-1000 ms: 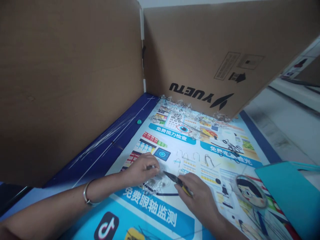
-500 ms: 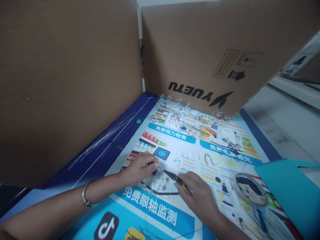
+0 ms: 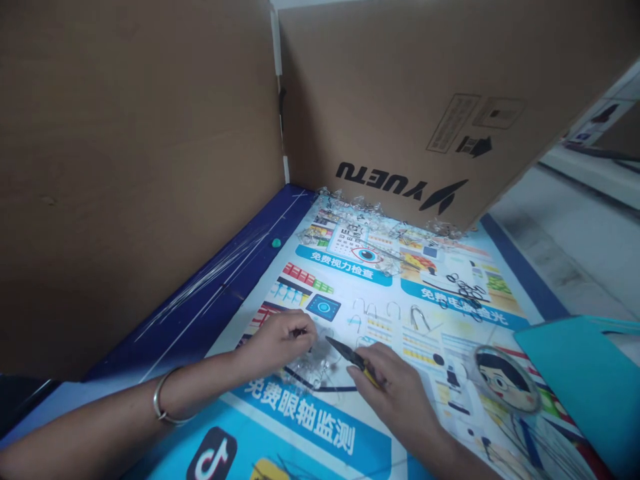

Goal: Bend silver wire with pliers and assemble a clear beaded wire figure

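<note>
My left hand [image 3: 280, 340], with a silver bangle at the wrist, is closed in a pinch on a small piece I cannot make out, just above a cluster of clear beads on a dark cord [image 3: 313, 373]. My right hand [image 3: 395, 393] grips small pliers [image 3: 350, 357] with yellow handles; their dark tips point left towards my left fingertips. Both hands rest on a printed poster [image 3: 320, 427] that covers the table.
Bent wire hooks [image 3: 387, 313] lie on the poster beyond the hands, with dark rings [image 3: 465, 290] farther right. Clear beads [image 3: 360, 207] pile against a cardboard wall marked YUETU [image 3: 400, 120]. Thin wires [image 3: 210, 280] lie left. A round clear dish [image 3: 505, 380] and teal folder [image 3: 580, 380] sit right.
Both hands have stayed almost where they were. The left fingers have shifted slightly over the bead cluster and the plier tips have edged a little towards them.
</note>
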Tool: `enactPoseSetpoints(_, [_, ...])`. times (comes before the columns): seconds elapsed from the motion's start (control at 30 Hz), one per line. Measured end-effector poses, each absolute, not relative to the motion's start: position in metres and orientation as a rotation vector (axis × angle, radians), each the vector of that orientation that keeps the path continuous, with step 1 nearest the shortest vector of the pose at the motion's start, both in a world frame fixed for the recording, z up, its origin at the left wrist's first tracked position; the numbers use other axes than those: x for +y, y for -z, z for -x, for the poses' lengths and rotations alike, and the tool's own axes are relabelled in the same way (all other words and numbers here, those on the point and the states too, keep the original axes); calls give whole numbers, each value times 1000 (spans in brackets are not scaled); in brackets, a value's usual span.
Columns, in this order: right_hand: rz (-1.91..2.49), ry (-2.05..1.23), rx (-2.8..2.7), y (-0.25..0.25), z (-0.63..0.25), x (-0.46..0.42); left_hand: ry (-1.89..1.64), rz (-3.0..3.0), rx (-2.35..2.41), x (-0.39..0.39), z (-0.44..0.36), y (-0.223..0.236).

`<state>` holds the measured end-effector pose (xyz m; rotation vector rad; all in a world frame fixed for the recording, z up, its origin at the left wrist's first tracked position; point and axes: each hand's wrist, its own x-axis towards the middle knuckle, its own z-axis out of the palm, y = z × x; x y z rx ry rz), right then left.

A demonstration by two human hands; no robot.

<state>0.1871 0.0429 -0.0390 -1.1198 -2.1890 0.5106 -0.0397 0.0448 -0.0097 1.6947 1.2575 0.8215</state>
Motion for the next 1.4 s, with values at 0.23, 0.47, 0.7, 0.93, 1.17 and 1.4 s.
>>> enactPoseSetpoints(0.23, [1212,-763,-2150,24,-178,38,-891,-1506,1244,32,26,17])
enactPoseSetpoints(0.47, [1243,-777,-2128,27,-176,39,-929,-1344,1201,25,17,19])
enactPoseSetpoints(0.7, [1270,-806,-2127,25,-176,40,-854,-1313,1130,23,18,20])
enactPoseSetpoints(0.93, [1226,-757,-2157,24,-174,39,-854,-1393,1209,24,15,21])
enactPoseSetpoints(1.17, [1218,-803,-2151,27,-174,38,-916,-1498,1286,23,7,20])
enactPoseSetpoints(1.4, [1212,-806,-2156,24,-173,38,-878,-1607,1262,22,7,19])
